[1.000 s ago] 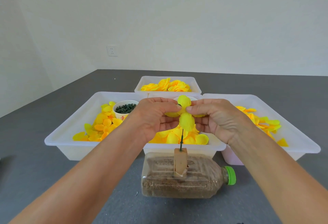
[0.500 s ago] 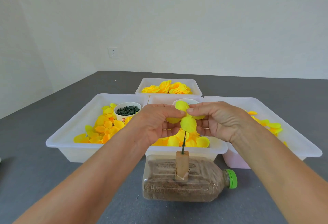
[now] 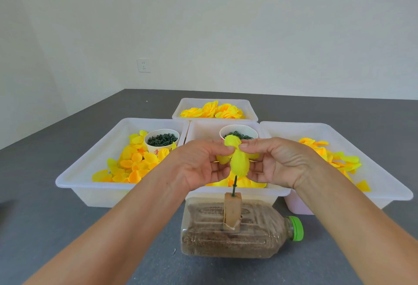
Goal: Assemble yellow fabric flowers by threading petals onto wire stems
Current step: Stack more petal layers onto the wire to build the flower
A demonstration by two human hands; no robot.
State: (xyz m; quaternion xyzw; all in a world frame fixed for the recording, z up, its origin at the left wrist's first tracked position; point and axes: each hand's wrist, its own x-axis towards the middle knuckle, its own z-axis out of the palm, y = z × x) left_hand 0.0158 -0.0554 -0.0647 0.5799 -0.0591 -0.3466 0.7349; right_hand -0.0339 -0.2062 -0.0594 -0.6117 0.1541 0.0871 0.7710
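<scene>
A yellow fabric petal piece [image 3: 238,162] sits on top of a thin green wire stem [image 3: 234,184]. The stem stands upright in a tan block [image 3: 232,211] fixed on a sand-filled plastic bottle [image 3: 228,237] lying on its side. My left hand [image 3: 199,165] pinches the petals from the left, thumb and fingers curled round them. From the right, my right hand [image 3: 278,162] pinches the same petals at the top. The stem's upper end is hidden by the fabric.
White trays stand behind the bottle: a left tray [image 3: 74,180] with loose petals and a cup of green pieces [image 3: 162,140], a middle tray [image 3: 280,191] with another cup [image 3: 246,130], a right tray [image 3: 389,185] with petals, a far tray [image 3: 187,106] with finished flowers [image 3: 212,110].
The petals have folded down closer round the stem top between my fingers. Both hands stay pinched on them, and the view has tilted up slightly.
</scene>
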